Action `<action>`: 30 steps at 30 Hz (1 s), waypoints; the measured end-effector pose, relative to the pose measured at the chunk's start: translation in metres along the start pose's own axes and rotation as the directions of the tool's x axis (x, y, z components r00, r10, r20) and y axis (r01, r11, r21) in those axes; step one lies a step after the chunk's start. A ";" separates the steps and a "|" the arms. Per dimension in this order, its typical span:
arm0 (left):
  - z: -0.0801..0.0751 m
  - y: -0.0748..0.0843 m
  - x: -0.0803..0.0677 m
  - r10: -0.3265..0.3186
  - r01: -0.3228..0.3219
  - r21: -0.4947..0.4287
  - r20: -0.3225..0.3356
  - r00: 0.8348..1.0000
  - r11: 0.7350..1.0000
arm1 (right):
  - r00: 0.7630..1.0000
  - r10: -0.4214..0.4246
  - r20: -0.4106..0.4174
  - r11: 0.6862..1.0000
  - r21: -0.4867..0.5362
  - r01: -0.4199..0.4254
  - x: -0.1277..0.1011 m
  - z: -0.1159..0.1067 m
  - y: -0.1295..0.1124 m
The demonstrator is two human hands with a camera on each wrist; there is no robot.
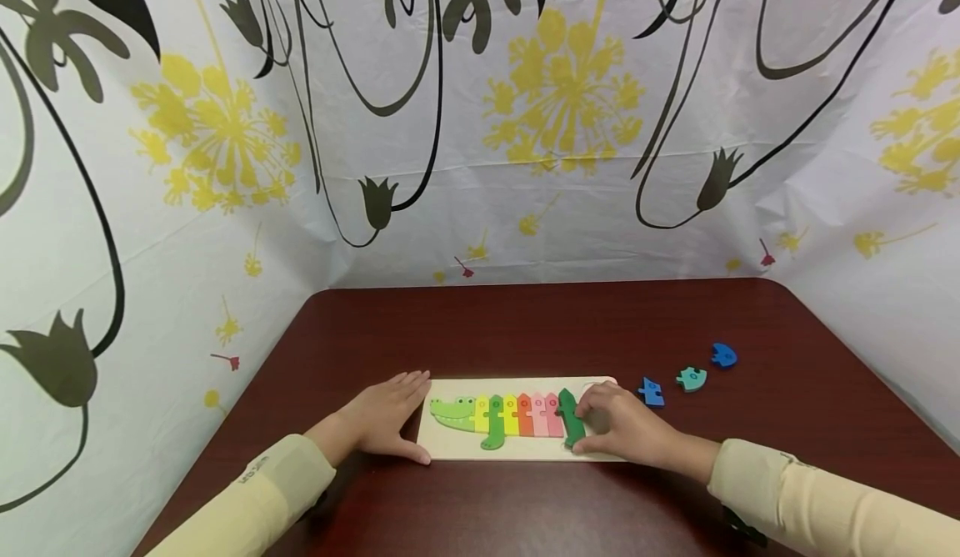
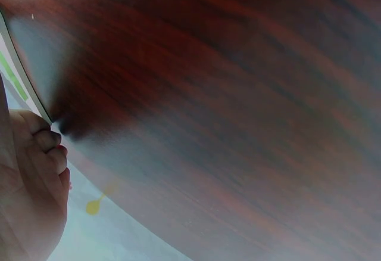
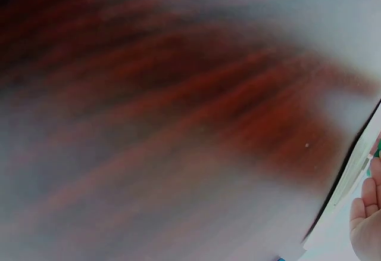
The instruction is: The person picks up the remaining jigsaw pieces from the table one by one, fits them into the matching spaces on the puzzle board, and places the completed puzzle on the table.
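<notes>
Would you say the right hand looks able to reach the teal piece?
Probably yes: the teal piece lies uncovered on the table near the right hand, though that hand seems to hold the dark green piece.

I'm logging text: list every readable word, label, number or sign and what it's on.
No text is readable.
Left sleeve: lettering, too small and blurred.
Right sleeve: dark mark, too small.
Crocodile puzzle: marks on pieces, too small.
Loose teal piece: a mark, too small.
</notes>
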State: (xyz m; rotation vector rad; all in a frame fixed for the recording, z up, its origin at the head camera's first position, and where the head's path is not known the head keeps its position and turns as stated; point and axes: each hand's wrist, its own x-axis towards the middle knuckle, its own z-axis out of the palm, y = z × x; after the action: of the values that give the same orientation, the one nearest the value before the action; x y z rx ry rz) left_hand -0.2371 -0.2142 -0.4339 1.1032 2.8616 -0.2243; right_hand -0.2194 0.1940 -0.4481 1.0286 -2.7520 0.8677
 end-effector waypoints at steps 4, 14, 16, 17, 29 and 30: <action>0.000 0.000 0.000 -0.005 0.005 -0.002 0.002 1.000 1.000 | 1.000 0.005 0.007 1.000 -0.008 -0.005 -0.001 0.001 0.000; 0.002 0.001 0.000 -0.013 0.013 0.008 0.006 1.000 1.000 | 1.000 0.006 0.004 1.000 -0.015 -0.005 -0.001 0.002 -0.003; 0.002 0.000 0.000 -0.012 0.011 0.005 0.005 1.000 1.000 | 1.000 0.003 0.001 1.000 -0.012 -0.003 -0.001 0.003 -0.002; 0.002 0.000 0.000 -0.010 0.010 0.004 0.004 1.000 1.000 | 1.000 0.002 -0.001 1.000 -0.012 -0.002 -0.001 0.003 -0.002; 0.002 0.001 0.000 -0.018 0.018 -0.004 0.013 1.000 1.000 | 1.000 -0.019 -0.004 1.000 -0.025 0.019 0.000 0.005 -0.002; 0.002 0.001 0.000 -0.017 0.017 -0.004 0.013 1.000 1.000 | 1.000 -0.019 -0.005 1.000 -0.025 0.019 0.000 0.005 -0.002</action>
State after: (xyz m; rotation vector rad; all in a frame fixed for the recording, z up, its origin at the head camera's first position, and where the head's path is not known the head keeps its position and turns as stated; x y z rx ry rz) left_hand -0.2365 -0.2141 -0.4356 1.0727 2.8600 -0.2258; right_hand -0.2173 0.1899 -0.4515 1.0454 -2.7371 0.8301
